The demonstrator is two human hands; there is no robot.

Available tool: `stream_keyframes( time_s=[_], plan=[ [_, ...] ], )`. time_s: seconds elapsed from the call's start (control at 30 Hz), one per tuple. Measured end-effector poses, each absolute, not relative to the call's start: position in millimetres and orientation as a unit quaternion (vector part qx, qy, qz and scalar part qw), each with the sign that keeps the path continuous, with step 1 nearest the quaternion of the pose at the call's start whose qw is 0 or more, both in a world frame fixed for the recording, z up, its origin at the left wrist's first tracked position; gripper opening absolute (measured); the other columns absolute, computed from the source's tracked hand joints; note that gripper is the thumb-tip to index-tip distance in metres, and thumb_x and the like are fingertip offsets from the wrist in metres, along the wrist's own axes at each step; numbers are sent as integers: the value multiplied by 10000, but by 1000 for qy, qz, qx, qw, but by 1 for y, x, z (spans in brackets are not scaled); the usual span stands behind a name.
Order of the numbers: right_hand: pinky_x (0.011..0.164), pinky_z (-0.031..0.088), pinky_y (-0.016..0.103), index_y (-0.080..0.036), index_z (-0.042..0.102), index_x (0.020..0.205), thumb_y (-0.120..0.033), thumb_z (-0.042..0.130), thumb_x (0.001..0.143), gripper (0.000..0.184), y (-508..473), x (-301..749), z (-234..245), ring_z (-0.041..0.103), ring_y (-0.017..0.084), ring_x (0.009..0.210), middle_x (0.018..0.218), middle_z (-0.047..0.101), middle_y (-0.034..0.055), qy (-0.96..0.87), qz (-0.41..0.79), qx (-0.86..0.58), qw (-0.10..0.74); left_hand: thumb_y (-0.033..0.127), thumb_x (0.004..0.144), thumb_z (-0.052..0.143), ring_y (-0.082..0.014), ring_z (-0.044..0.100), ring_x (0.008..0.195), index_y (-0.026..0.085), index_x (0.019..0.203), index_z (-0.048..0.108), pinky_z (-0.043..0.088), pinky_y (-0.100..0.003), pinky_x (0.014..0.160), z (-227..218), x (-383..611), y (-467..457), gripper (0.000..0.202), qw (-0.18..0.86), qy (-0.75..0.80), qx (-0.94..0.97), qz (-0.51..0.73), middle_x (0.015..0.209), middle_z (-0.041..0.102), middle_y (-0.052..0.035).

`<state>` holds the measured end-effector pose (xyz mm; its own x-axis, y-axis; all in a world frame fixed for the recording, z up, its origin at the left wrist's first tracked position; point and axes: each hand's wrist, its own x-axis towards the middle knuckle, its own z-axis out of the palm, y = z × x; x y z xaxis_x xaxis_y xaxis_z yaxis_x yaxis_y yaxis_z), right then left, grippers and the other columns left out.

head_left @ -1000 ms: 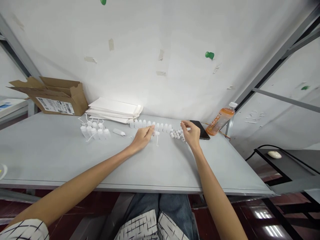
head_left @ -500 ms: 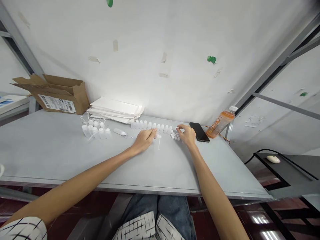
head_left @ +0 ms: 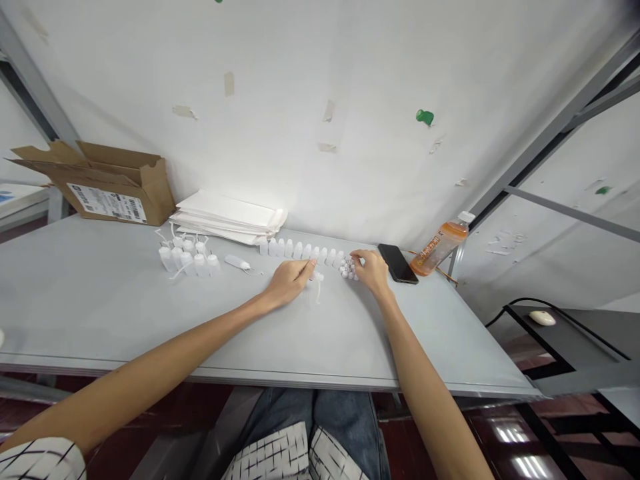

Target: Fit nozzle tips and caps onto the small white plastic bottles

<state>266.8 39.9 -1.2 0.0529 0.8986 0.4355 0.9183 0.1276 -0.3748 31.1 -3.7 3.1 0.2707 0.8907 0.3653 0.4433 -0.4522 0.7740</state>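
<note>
Right hand (head_left: 373, 273) has slid leftward since a moment ago and now sits at the heap of small white caps (head_left: 349, 269), its fingers (head_left: 356, 256) curled down at the heap's edge; from here, whether they pinch a cap can't be told. The left hand (head_left: 289, 283) reaches in from the other side, with its fingertips (head_left: 311, 264) closed on or against a small white plastic bottle (head_left: 316, 276), from which a thin white tube (head_left: 318, 293) hangs toward the person. Those fingers hide much of the bottle, so a firm grip can't be confirmed. Behind both hands, upright white bottles (head_left: 300, 251) stand in a long row running across the bench (head_left: 100, 313), its right end just behind the caps. The left hand is nearer the tubed bottle, the right nearer the caps. Farther left, white wash bottles (head_left: 185, 262) crowd together, their tubes too tangled to separate by eye; a black phone (head_left: 397, 263) lies just right of the right hand.
</note>
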Motion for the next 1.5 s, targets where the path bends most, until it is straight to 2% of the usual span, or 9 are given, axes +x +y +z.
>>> stream_keyframes(
  time_s=[0.17, 0.27, 0.33, 0.47, 0.6, 0.77, 1.03, 1.33, 1.5],
  plan=[
    [806, 502, 366, -190, 754, 901, -212, 516, 840, 247, 35, 267, 7, 667, 250, 953, 965, 764, 86, -639, -9, -628, 444, 500, 959, 319, -156, 454, 547, 206, 581, 448, 309, -282, 591, 9, 30, -5, 496, 293, 455, 733, 413, 517, 435, 21],
    [704, 531, 317, -182, 736, 879, -264, 533, 827, 225, 25, 254, 13, 693, 225, 867, 865, 758, 74, -611, 62, -570, 546, 488, 961, 317, -153, 425, 552, 212, 590, 407, 298, -282, 585, 12, 28, -6, 471, 300, 467, 719, 419, 533, 401, 25],
    [607, 522, 279, -183, 723, 852, -317, 561, 828, 212, 16, 240, 17, 699, 212, 800, 812, 746, 64, -620, 131, -525, 568, 452, 961, 328, -150, 403, 558, 213, 607, 388, 290, -280, 581, 13, 27, -6, 431, 306, 469, 714, 420, 549, 384, 29],
    [546, 496, 248, -185, 720, 803, -382, 605, 845, 232, 1, 211, 17, 695, 191, 757, 786, 733, 53, -679, 246, -467, 510, 351, 947, 351, -151, 408, 596, 206, 673, 445, 292, -277, 598, 13, 25, -5, 324, 317, 457, 723, 411, 593, 407, 32],
    [547, 488, 242, -186, 732, 834, -392, 660, 825, 218, -4, 199, 11, 692, 182, 759, 781, 730, 43, -709, 272, -452, 468, 356, 948, 363, -150, 419, 634, 199, 698, 462, 296, -280, 625, 11, 25, -2, 311, 299, 446, 737, 410, 627, 424, 30],
    [541, 529, 263, -167, 709, 976, -359, 729, 753, 295, -1, 199, 3, 691, 177, 680, 746, 711, 33, -688, 365, -431, 456, 406, 953, 363, -143, 389, 601, 202, 672, 425, 281, -284, 609, 8, 26, 1, 353, 287, 451, 737, 413, 587, 375, 40],
    [579, 572, 308, -150, 678, 993, -357, 737, 735, 336, 1, 206, 8, 715, 198, 664, 750, 733, 54, -654, 448, -402, 458, 426, 963, 369, -131, 373, 557, 206, 653, 381, 274, -279, 581, 5, 24, 5, 380, 291, 455, 734, 412, 556, 373, 46],
    [706, 567, 321, -198, 669, 814, -252, 660, 799, 57, 5, 209, 4, 725, 189, 660, 718, 740, 32, -715, 272, -430, 479, 434, 944, 376, -127, 356, 555, 205, 623, 376, 263, -284, 566, 7, 28, 6, 394, 283, 472, 727, 411, 559, 349, 37],
    [661, 540, 278, -202, 666, 775, -236, 602, 840, 96, 10, 209, -4, 716, 176, 632, 692, 725, 20, -736, 176, -426, 497, 471, 943, 390, -113, 346, 513, 206, 601, 357, 263, -272, 525, 3, 33, 10, 434, 306, 488, 700, 423, 543, 347, 35]
  ],
)
